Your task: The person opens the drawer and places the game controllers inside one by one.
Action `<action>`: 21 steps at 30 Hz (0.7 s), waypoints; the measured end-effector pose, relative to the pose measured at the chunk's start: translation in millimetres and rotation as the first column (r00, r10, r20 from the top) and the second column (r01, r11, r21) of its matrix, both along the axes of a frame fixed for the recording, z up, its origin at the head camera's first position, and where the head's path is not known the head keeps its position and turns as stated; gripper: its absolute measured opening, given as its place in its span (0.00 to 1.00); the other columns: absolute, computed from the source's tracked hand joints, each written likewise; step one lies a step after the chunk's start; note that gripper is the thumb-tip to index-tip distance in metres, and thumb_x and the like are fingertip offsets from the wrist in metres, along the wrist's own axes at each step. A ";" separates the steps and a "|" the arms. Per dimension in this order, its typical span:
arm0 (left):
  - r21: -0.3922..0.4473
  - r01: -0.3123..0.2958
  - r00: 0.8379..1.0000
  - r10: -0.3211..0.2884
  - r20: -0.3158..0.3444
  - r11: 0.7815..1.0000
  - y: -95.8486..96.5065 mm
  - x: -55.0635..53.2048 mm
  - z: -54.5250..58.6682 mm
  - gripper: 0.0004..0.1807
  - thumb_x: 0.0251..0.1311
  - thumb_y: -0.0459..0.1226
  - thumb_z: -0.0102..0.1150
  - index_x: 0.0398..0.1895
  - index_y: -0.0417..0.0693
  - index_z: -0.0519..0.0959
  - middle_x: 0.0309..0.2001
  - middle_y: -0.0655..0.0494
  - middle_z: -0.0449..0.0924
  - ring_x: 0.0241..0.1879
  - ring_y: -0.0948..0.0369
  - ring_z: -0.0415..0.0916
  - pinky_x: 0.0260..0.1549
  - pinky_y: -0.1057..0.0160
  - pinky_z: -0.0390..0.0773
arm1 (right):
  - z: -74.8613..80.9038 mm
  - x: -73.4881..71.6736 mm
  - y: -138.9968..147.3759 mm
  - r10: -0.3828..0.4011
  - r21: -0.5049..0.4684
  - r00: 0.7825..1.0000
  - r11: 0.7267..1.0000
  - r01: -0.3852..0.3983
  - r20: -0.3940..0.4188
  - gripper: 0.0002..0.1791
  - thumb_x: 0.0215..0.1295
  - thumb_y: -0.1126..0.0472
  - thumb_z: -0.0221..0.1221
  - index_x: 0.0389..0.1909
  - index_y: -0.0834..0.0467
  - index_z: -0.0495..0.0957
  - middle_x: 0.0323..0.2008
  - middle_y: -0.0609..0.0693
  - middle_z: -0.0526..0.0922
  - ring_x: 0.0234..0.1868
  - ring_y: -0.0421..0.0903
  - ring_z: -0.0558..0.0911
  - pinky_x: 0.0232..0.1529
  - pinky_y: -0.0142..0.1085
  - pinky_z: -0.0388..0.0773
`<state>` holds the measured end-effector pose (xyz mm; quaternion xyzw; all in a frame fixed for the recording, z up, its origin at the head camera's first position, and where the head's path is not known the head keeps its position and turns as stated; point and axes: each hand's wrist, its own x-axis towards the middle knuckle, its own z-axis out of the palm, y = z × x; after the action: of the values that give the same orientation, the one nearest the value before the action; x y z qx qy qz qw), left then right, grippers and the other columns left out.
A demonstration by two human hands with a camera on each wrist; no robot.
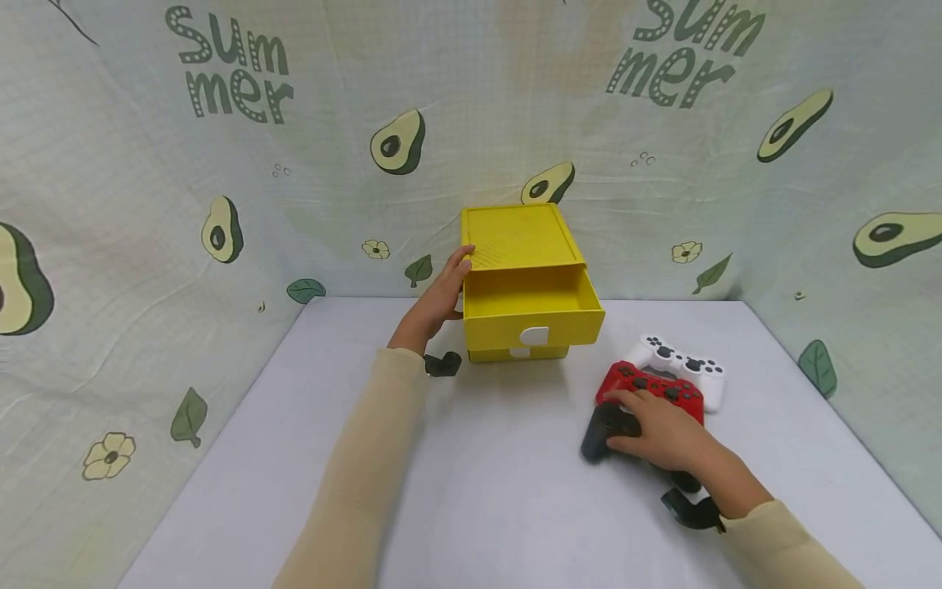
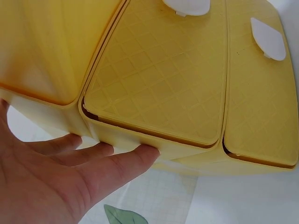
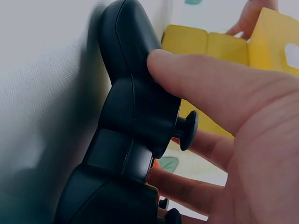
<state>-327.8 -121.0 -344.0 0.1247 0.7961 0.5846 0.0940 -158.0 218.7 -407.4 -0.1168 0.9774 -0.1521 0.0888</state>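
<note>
A yellow drawer box (image 1: 518, 237) stands at the back of the table, its top drawer (image 1: 533, 327) pulled out and lower drawers closed, with white tab handles. My left hand (image 1: 439, 298) rests against the left side of the box; in the left wrist view its fingertips (image 2: 147, 154) touch the side wall. At the right, my right hand (image 1: 666, 433) grips a black game controller (image 3: 135, 107) with the thumb along its edge and the fingers on the far side. A red game controller (image 1: 684, 397) lies just behind it, partly covered by the hand.
A white game controller (image 1: 699, 368) lies behind the red one, right of the drawer box. The white table (image 1: 486, 483) ends at the back against a hanging cloth (image 1: 471, 106) printed with avocados, which also runs along both sides.
</note>
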 end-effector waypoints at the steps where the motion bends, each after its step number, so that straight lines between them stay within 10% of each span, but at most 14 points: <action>1: 0.002 0.000 1.000 0.000 0.001 1.000 0.0 0.0 0.1 0.24 0.66 0.68 0.33 0.65 0.96 0.49 0.78 0.64 0.40 0.74 0.48 0.53 0.58 0.34 0.69 | -0.2 0.0 0.7 0.007 -0.001 1.000 1.000 -0.007 0.001 0.41 0.49 0.41 0.70 0.64 0.49 0.69 0.56 0.60 0.76 0.53 0.58 0.75 0.44 0.59 0.78; 21: 0.021 0.006 1.000 -0.005 -0.006 1.000 -2.2 -2.9 -2.6 0.25 0.65 0.69 0.34 0.65 0.94 0.50 0.78 0.64 0.41 0.73 0.47 0.54 0.57 0.34 0.70 | -1.3 -2.8 6.5 0.065 0.047 0.992 0.996 -0.070 0.107 0.45 0.44 0.59 0.75 0.67 0.48 0.68 0.54 0.53 0.79 0.50 0.52 0.75 0.40 0.51 0.82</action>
<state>-330.7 -123.2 -346.6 0.1296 0.7898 0.5924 0.0919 -160.8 225.3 -408.7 -0.1394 0.9704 -0.1301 0.1481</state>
